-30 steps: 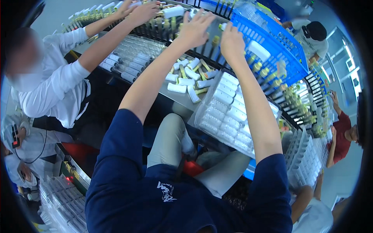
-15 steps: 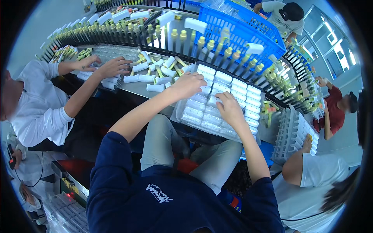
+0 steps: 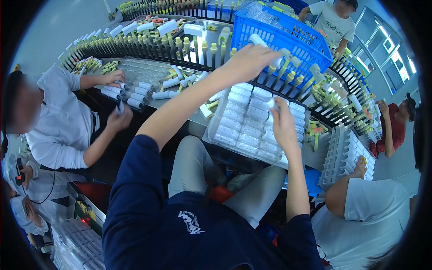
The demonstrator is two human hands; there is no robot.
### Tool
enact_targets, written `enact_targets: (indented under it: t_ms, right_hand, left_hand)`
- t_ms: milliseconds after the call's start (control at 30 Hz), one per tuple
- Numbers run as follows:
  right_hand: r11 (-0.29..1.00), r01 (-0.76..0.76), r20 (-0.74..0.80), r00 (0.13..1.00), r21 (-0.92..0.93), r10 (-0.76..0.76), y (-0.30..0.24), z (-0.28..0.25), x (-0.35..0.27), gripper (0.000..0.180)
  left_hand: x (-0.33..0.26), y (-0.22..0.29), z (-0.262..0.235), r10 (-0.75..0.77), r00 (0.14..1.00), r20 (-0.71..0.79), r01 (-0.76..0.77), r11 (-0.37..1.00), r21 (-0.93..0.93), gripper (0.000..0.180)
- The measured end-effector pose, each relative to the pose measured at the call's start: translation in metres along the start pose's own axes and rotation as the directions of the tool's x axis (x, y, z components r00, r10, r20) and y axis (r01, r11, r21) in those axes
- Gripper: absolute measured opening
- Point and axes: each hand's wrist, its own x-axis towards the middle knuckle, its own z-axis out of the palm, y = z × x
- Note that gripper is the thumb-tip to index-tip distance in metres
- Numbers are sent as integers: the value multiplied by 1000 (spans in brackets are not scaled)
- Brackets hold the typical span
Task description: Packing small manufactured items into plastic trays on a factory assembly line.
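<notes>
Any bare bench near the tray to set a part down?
Two small patches of the steel table: near the person's edge, left of the clear tray; and right of that tray, between it and the stacked trays, on the near side of the yellow-green pieces. Crowded: yellow-tipped pegs behind, white pieces in the tray.

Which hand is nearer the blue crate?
Left. The left hand is just in front of the blue crate; the right hand is farther off, over the plastic tray.

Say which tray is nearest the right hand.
The clear tray of white pieces just beyond the knees; only it lies under the right hand.
</notes>
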Motion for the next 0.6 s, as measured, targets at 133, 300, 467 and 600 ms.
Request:
enact_targets:
  t_ms: [133,300,467,600]
  right_hand:
    - [983,95,-201,971,-157,-126,-8,-16,30,35]
    - [989,-14,-445,894,-149,-54,22,-48,65,36]
    - [967,-6,-452,885,-254,-113,3,-48,103,33]
    - [977,39,-401,908,-210,-123,-11,-28,107,34]
  left_hand:
    - [32,-55,19,44,999,-2,-43,982,182,35]
    - [35,-72,24,-85,969,233,79,996,37,37]
    - [23,-94,10,-59,958,282,19,989,145,27]
    - [0,-105,7,-16,985,169,-36,952,304,26]
